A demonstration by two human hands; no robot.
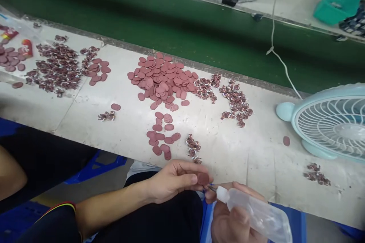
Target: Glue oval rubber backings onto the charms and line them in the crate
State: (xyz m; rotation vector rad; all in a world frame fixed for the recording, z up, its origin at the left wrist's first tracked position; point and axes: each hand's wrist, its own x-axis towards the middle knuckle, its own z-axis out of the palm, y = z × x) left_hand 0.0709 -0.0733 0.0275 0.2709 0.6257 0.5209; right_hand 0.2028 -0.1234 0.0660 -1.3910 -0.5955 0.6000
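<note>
Between the thumb and fingers of my left hand (pixel 178 180) is a reddish-brown oval disc (pixel 203 179), held just past the table's near edge. My right hand (pixel 232 216) wraps around a clear squeeze bottle (pixel 259 214) with a white cap and a thin metal tip. That tip points at the disc's lower edge; whether it touches I cannot tell. Close by on the table lie a short row of small brown-and-white figures (pixel 194 148) and a loose group of oval discs (pixel 161 136). Behind them spreads a large heap of the same discs (pixel 164 78).
A pale blue fan (pixel 333 121) stands at the right, its white cord (pixel 273 26) running upward. More small figures (pixel 235 100) lie right of the heap, and a big pile of them (pixel 58 66) at the left. Green bins (pixel 336 5) sit across the green gap. Another person's arm (pixel 11 174) shows at left.
</note>
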